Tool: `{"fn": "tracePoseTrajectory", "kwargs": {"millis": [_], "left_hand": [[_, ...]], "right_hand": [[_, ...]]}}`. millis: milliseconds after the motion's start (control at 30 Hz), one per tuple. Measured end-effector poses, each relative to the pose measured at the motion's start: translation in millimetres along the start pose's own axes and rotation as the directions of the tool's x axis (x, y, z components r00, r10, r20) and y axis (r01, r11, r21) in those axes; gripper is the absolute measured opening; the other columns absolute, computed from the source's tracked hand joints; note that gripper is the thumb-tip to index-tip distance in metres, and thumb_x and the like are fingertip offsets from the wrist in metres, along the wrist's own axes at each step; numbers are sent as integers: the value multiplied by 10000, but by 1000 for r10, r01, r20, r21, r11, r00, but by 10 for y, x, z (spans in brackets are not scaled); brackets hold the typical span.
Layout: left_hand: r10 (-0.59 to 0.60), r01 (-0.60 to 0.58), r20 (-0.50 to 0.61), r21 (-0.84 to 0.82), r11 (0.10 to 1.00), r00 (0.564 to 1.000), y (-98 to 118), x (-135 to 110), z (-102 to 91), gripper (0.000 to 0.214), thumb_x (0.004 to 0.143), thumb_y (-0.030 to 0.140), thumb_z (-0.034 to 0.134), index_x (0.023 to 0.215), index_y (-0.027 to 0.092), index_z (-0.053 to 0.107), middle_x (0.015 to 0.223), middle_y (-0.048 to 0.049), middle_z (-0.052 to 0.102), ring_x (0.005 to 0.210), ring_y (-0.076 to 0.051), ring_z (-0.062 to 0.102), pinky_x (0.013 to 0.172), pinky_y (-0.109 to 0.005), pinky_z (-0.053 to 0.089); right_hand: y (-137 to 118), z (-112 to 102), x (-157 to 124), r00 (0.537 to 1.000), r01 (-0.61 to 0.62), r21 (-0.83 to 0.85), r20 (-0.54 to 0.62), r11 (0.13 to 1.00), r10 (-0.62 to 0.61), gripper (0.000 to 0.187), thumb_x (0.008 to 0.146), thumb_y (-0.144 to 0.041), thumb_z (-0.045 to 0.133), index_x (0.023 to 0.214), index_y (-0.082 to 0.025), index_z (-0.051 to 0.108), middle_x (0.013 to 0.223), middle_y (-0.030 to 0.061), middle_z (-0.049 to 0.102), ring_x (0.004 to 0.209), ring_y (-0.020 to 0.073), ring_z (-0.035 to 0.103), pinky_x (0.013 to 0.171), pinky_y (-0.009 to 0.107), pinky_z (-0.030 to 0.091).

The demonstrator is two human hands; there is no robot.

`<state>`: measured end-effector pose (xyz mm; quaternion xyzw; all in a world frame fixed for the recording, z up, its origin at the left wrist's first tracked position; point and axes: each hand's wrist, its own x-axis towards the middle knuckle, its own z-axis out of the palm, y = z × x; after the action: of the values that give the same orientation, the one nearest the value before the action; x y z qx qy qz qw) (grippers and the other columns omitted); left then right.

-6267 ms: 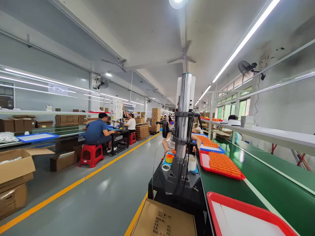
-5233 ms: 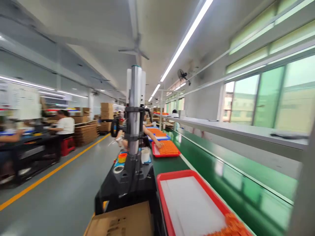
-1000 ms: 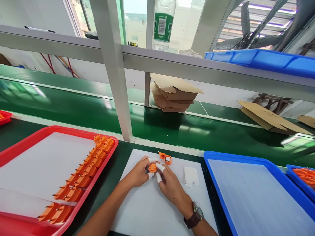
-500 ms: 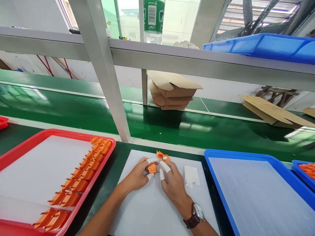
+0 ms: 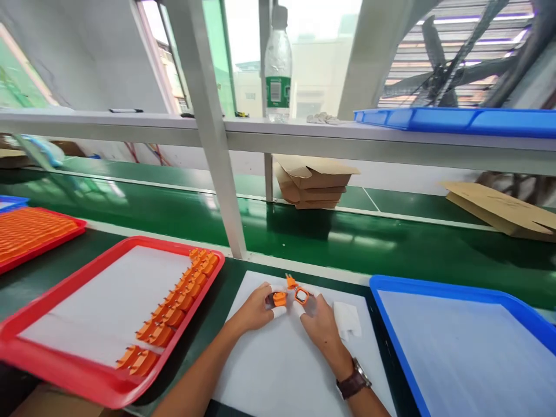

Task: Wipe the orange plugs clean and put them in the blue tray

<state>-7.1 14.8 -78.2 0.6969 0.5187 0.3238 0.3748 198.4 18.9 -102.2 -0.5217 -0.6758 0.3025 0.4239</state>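
Green conveyor belt (image 5: 347,237) across the whole width beyond the work spot, under a long grey metal shelf (image 5: 304,136) carried on a slanted grey post (image 5: 217,156). Up on that shelf, out of the way of the hands: a clear plastic bottle with a green label (image 5: 278,69) and a shallow blue plastic tray (image 5: 456,119). Parked on the far strip of belt, clear of the work: a stack of folded brown cardboard boxes (image 5: 310,185).

Nearer, flanking the centre within easy reach of either hand: at left a red plastic tray lined with white sheet (image 5: 65,376), holding one slanting row of small orange plastic pieces with metal prongs (image 5: 174,313) along its right side. At right, a large blue plastic tray lined with white sheet (image 5: 434,288). Farther left, well apart, another red tray packed with orange pieces (image 5: 52,246).

Between the two near trays, a white sheet laid on the dark bench (image 5: 278,370), likely as a clean, bright ground for small parts. On it, just beside the right hand, a small folded white tissue (image 5: 347,318).

Over the sheet's far edge, both hands close together. Left hand (image 5: 254,310) closed, pinching a small orange plastic cap (image 5: 279,299) between thumb and forefinger. Right hand (image 5: 321,324), brown-strapped watch (image 5: 355,382) on the wrist, nipping an orange plastic frame with two prongs (image 5: 300,294) at the fingertips, just beside the cap, contact not clear. White rubber cots on the fingertips (image 5: 278,313), probably for grip and to keep marks off.
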Motion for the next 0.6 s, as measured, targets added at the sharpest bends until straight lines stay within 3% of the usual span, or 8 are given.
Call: {"fn": "tracePoseTrajectory", "kwargs": {"millis": [133,233,433,600], "left_hand": [[-104,88,-114,-138,987,988,-27,-4,33,268,692,372,753,835,188,623,811,-4,565,724,-168,532,687,-309,454],[-157,117,-195,-203,972,968,-62,20,64,301,688,392,756,798,175,578,763,-9,594,690,-170,557,657,-311,454],[-148,45,-277,-348,937,949,-37,56,37,470,716,361,742,1113,151,603,976,-87,682,843,-204,654,739,-317,505],[-108,-15,-359,-322,946,927,140,-118,-314,606,702,339,768,1252,183,570,1061,-88,675,891,-202,646,784,-324,512]], "right_hand": [[31,5,-43,992,-85,29,97,996,81,460,795,-391,594,1209,-197,546,1212,125,669,1115,329,623,865,477,526],[65,22,-44,987,-84,56,144,995,75,482,778,-411,605,1200,-186,542,1235,147,658,1103,335,632,824,455,531],[92,25,-52,983,26,42,181,999,-33,441,774,-417,620,1151,-192,579,1197,120,663,1127,303,609,929,438,493],[125,60,-70,979,140,-39,158,989,-133,408,798,-422,583,1152,-223,626,1178,93,643,1125,314,563,1000,491,427]]}}
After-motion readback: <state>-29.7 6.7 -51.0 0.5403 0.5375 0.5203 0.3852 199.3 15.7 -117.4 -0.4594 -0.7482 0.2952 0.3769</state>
